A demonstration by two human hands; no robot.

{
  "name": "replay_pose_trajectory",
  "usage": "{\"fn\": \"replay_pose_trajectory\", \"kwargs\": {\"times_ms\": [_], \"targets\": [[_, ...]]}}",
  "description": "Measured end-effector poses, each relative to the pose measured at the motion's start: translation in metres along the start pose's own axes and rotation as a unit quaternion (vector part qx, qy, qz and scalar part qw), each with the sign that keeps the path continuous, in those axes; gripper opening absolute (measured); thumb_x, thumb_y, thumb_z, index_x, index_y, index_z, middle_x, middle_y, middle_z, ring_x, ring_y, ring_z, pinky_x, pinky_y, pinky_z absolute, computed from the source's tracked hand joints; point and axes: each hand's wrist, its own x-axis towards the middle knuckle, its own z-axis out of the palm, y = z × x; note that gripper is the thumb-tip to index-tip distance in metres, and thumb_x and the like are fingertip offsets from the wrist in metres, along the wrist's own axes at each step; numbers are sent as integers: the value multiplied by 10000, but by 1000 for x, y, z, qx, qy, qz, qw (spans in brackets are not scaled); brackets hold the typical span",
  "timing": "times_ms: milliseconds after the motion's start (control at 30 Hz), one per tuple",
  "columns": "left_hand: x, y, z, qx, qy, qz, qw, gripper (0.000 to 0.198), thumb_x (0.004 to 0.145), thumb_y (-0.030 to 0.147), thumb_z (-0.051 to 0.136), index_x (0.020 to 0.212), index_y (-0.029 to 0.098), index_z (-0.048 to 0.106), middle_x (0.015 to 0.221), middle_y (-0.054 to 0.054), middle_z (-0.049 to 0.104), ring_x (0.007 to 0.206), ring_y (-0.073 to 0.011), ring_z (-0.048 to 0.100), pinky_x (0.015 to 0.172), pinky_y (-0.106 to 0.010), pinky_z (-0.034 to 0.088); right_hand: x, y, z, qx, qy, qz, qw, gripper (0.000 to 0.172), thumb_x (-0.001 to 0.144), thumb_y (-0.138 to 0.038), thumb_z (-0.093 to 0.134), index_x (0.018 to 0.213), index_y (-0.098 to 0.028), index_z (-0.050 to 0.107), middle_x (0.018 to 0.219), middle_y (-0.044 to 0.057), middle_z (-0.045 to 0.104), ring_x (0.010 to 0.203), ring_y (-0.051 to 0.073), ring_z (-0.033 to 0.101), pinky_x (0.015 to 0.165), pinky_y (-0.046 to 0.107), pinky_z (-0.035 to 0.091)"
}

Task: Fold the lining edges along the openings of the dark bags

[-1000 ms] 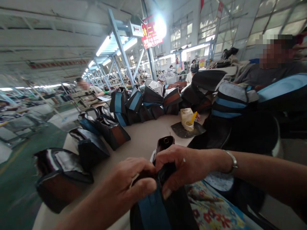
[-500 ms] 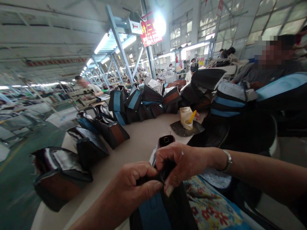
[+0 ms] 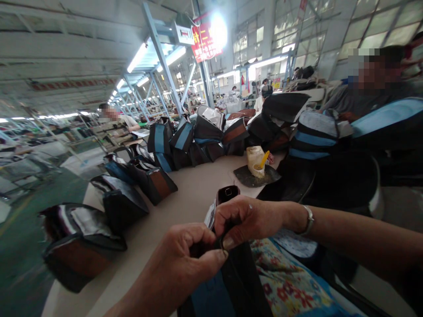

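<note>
Low in front of me is a black sewn fabric piece [image 3: 246,275] with a blue panel [image 3: 211,297]; I cannot tell its exact kind. My left hand [image 3: 183,257] pinches its upper edge between thumb and bent fingers. Right beside it, my right hand [image 3: 249,220] grips the same edge, thumb pressed to the curled fingers. The two thumb tips almost meet there. Just behind my hands, a dark rounded part with a small square fitting [image 3: 228,191] sticks up. The fingers hide most of the gripped edge.
Several similar sewn pieces [image 3: 84,246] stand along the pale table [image 3: 194,180]. A glue-stained container [image 3: 256,160] with a yellow-handled tool [image 3: 265,158] rests on a dark mat. Black pieces are heaped at right. Floral cloth [image 3: 284,277] lies below my right forearm. A co-worker [image 3: 373,94] sits at far right.
My right thumb has drawn up and back along the edge, its tip no longer pointing down. My left hand keeps its pinch. The view has shifted slightly.
</note>
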Motion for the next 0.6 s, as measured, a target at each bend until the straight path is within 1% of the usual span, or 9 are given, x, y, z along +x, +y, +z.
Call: {"fn": "replay_pose_trajectory", "kwargs": {"times_ms": [133, 233, 300, 367, 433, 533, 600], "targets": [[0, 5, 1, -11, 3, -8, 1000, 208, 763, 366, 574, 720, 170, 627, 664, 37, 459, 648, -120, 404, 617, -267, 324, -1, -1, 0, -1, 1, 8, 1000, 138, 864, -140, 707, 948, -78, 616, 821, 14, 609, 690, 82, 536, 618, 185, 431], [-1, 5, 0, -17, 1, 2, 1000, 185, 773, 333, 545, 701, 174, 607, 654, 42, 442, 639, -119, 401, 604, -270, 317, -3, -6, 1, -25, 9, 13, 1000, 134, 888, -178, 675, 954, -82, 609, 807, 4, 584, 677, 80, 503, 606, 188, 412], [-1, 3, 0, -11, 4, 14, 1000, 186, 798, 332, 536, 713, 179, 597, 662, 46, 430, 635, -117, 395, 591, -270, 310, -5, -11, 4, -56, 22, 18, 998, 184, 902, -246, 672, 974, -92, 603, 814, 2, 572, 681, 85, 488, 597, 191, 401], [-1, 0, 0, -8, 6, 24, 1000, 185, 811, 330, 528, 710, 182, 574, 669, 49, 414, 635, -115, 385, 581, -271, 300, -5, -14, 7, -108, 43, 15, 993, 272, 868, -312, 725, 986, -104, 595, 801, -9, 559, 669, 88, 475, 574, 191, 389], [0, -2, 1, -4, 4, 28, 1000, 183, 814, 320, 527, 691, 185, 537, 664, 53, 392, 633, -112, 373, 578, -271, 291, -5, -15, 10, -159, 65, 14, 985, 308, 825, -325, 764, 965, -114, 590, 758, -28, 544, 633, 83, 456, 538, 185, 365], [1, -2, 2, 15, 9, 23, 1000, 173, 811, 294, 527, 677, 185, 516, 662, 55, 389, 641, -112, 377, 590, -270, 296, -4, -13, 13, -187, 76, 41, 979, 231, 834, -294, 721, 921, -118, 599, 709, -40, 535, 593, 77, 437, 500, 178, 340], [0, 0, 1, 23, 11, 23, 999, 170, 809, 290, 525, 676, 184, 521, 666, 52, 403, 651, -115, 392, 602, -271, 305, -4, -12, 14, -198, 78, 49, 976, 155, 827, -235, 683, 905, -116, 622, 707, -38, 547, 592, 77, 448, 504, 175, 352]]}}
